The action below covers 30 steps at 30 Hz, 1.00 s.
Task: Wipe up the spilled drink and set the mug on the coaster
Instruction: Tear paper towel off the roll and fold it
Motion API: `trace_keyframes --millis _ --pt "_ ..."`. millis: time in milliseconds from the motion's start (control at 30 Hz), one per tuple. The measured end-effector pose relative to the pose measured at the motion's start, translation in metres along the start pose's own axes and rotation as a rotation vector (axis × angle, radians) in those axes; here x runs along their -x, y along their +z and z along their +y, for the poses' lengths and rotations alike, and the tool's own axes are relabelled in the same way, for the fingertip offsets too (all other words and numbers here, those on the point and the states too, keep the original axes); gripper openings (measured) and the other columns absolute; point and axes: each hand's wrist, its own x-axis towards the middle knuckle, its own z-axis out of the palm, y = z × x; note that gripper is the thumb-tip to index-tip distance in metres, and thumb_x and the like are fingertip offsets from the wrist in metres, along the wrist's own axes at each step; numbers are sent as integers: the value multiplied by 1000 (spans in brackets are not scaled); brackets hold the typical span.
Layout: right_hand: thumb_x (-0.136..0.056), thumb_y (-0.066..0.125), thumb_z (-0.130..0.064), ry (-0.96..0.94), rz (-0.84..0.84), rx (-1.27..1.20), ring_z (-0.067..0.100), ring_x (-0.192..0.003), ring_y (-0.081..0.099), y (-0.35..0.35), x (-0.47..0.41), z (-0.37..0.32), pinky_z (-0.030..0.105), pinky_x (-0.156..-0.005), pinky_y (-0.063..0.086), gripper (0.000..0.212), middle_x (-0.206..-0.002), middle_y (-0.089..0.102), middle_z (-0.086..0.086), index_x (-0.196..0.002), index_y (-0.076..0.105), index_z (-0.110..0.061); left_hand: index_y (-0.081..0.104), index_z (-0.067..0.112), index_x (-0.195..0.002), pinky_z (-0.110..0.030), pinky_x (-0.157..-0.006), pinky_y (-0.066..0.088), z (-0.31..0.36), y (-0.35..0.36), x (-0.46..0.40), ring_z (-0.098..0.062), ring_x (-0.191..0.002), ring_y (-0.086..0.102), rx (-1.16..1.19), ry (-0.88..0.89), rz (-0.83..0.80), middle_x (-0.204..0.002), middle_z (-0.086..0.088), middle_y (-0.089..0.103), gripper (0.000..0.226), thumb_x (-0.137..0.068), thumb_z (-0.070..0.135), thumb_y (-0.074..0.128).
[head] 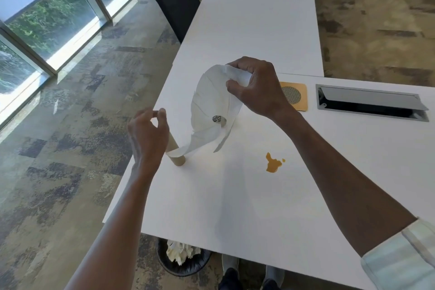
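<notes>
The right hand [255,87] is raised over the middle of the tabletop [247,195], knuckles up, its fingers and thumb curled round the bunched top of a white paper towel [211,106]. The sheet hangs down from that grip in a wide loop and trails to a brown cardboard tube [175,153] that stands near the left edge of the tabletop — its last bit of paper is still wrapped on the tube's lower end. The right forearm reaches in from the near right corner, a pale sleeve [404,256] pushed up past the wrist.

The left hand [148,134] hovers just over the tube's top, wrist bent, fingers loosely curled with thumb and forefinger tips close together; whether they touch the tube I cannot tell.

The spilled drink [273,163] is a small orange-brown puddle with 1 tiny droplet beside it, lying toward the right of the tabletop's middle, well apart from the towel. The square tan coaster [295,96] with a dark mesh circle lies farther back, partly hidden by the right hand, just beside a grey cable hatch [372,102]. Through a hole in the hanging towel a small patterned bit shows — too little to name.

Under the near edge stands a black bin [183,263] holding crumpled paper.
</notes>
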Motion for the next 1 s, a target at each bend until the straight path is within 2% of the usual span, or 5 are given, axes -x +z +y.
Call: trace_keyframes --millis 167,367,500,600,1000 --pt "-77 66 -11 3 3 30 14 -90 64 -21 0 -7 21 -76 50 24 -95 71 -6 -100 73 -13 77 13 -106 -1 -66 43 47 -6 10 -14 -91 69 262 62 -113 -99 -1 76 44 -98 50 54" --pt "-77 66 -11 -9 44 72 12 -86 63 -51 1 -11 14 -71 47 24 -92 71 -7 -99 74 -15 53 22 -141 -20 -81 54 76 4 20 -7 -112 65 282 207 -484 -130 8 67 81 -75 64 74" --pt "-78 68 -11 -6 70 100 11 -87 63 -74 5 -9 13 -73 47 24 -94 72 -6 -101 73 -14 69 15 -102 -26 -64 42 85 17 23 -19 -83 67 68 286 -425 -88 6 73 23 -92 35 69" --pt "-79 71 -12 -15 97 149 15 -87 64 -93 13 -5 21 -77 49 21 -96 73 -1 -100 73 -12 42 11 -59 -35 -50 28 94 24 27 -27 -54 42 11 277 -391 -50 3 40 46 -101 26 55" --pt "-81 66 2 -184 38 230 23 -80 65 -101 79 5 40 -69 54 25 -89 66 9 -102 77 -8 69 13 -90 -35 -65 54 161 46 49 -24 -78 70 677 -263 -562 -84 -6 74 35 -104 36 47"
